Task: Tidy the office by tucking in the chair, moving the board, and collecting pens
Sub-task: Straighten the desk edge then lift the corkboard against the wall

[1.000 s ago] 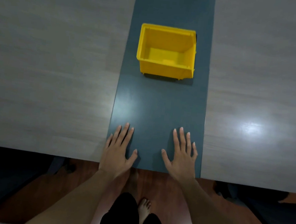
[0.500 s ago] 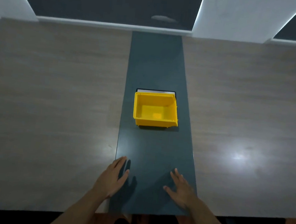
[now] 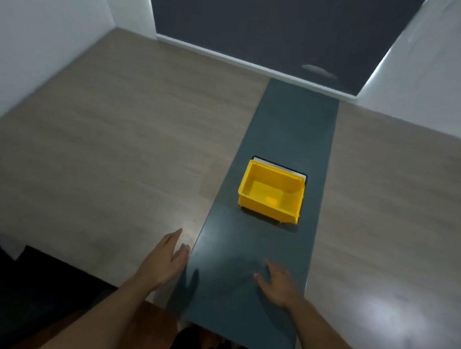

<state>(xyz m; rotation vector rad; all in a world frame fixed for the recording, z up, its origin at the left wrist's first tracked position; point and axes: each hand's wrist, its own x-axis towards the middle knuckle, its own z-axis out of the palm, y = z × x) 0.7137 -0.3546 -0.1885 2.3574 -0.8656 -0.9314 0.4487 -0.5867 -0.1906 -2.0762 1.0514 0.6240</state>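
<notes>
An empty yellow bin (image 3: 272,193) stands on the dark strip (image 3: 292,129) that runs down the middle of the wooden table (image 3: 113,146). A thin white board (image 3: 280,168) with a dark edge shows just behind the bin. My left hand (image 3: 166,261) hovers open over the strip's left border near the table's front. My right hand (image 3: 278,284) hovers open above the strip, fingers spread, holding nothing. No pens are in view.
A dark chair (image 3: 15,288) stands at the lower left, below the table's front edge. White walls (image 3: 42,15) and a dark window blind (image 3: 266,20) close off the far side. Reddish floor shows beneath the table's front edge.
My view has tilted up and swung left, bringing the walls and blind into sight. Both hands have lifted off the table surface, and the left one has shifted toward the strip's left border.
</notes>
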